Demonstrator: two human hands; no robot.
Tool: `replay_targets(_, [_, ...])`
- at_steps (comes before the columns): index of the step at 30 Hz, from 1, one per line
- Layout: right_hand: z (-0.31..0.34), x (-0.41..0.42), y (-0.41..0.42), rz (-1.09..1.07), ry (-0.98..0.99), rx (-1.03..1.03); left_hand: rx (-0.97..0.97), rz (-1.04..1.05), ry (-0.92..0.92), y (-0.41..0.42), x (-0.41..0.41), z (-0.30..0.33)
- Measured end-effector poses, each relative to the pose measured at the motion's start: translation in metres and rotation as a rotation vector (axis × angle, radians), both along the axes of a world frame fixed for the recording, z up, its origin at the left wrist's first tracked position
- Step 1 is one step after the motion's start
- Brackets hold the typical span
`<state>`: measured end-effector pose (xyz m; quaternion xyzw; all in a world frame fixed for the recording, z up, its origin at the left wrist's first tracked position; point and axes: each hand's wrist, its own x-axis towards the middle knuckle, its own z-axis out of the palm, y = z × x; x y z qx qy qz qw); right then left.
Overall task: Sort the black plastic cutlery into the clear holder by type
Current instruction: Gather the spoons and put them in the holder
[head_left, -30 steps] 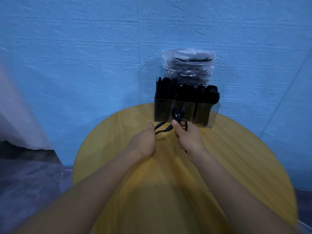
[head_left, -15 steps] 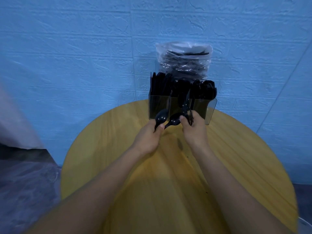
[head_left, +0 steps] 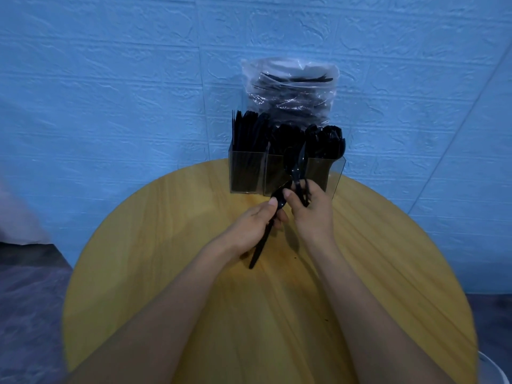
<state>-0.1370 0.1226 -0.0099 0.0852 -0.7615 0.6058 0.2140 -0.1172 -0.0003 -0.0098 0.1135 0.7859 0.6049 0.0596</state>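
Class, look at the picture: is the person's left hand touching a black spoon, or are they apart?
Touching. The head view shows the left hand wrapped round the spoon, whose handle sticks out below the palm and bowl above the thumb.

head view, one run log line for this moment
left hand: holds spoon | right hand: grips cutlery bunch | holder: part filled

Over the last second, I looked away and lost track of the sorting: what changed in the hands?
The left hand took one black spoon from the bunch and drew it back toward the person; its handle now points down at the table. The right hand rose slightly, keeping the remaining cutlery upright before the clear holder. Holder and bag stayed put.
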Motion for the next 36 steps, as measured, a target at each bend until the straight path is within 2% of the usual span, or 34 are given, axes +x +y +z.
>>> replay_targets(4, [-0.001,-0.001,0.001,-0.014,-0.001,-0.004,0.118,-0.082,-0.161,0.000,0.005,0.004])
replay_targets(8, [-0.003,-0.004,0.004,-0.067,-0.009,-0.029,0.103,-0.065,-0.036,0.001,0.006,-0.004])
replay_targets(10, [-0.006,-0.006,0.002,-0.048,-0.038,0.010,0.158,0.037,-0.011,0.004,0.004,-0.009])
replay_targets(13, [-0.007,-0.003,-0.006,0.044,-0.105,0.013,0.275,0.297,0.015,-0.004,-0.005,-0.011])
replay_targets(15, [-0.006,0.003,-0.011,0.146,-0.154,-0.014,0.318,0.365,0.030,-0.012,-0.010,-0.012])
replay_targets(19, [-0.005,0.012,-0.023,0.269,-0.184,-0.067,0.450,0.308,-0.002,-0.011,-0.008,-0.017])
replay_targets(23, [-0.006,0.015,-0.028,0.185,-0.228,-0.211,0.546,0.258,-0.014,-0.004,-0.004,-0.016])
replay_targets(30, [-0.008,0.015,-0.031,0.084,-0.227,-0.233,0.628,0.259,-0.053,-0.002,0.001,-0.012])
replay_targets(33, [-0.007,0.016,-0.029,0.058,-0.193,-0.162,0.698,0.250,-0.101,-0.002,0.002,-0.010])
replay_targets(36, [-0.009,0.015,-0.029,0.007,-0.075,0.113,0.708,0.242,-0.124,-0.004,0.001,-0.009])
